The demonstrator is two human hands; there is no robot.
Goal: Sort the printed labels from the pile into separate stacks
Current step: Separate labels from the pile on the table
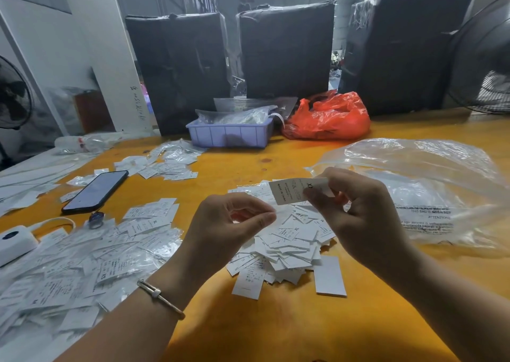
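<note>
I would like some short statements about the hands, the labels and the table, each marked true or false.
1. The right hand pinches a printed label. True.
2. The left hand grips the phone. False: the phone lies on the table, apart from it.
3. A red plastic bag lies right of the blue tray. True.
4. The held label reads XL. False: it reads XS.
5. A bracelet is on the left wrist. True.

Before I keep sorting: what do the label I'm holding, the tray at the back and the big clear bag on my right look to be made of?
Label pinched in the right hand: looks like thin matte white paper or woven tape, it curls slightly. Tray: rigid lavender plastic with moulded ribs. Clear bag: thin glossy plastic film, wrinkled and see-through.
</note>
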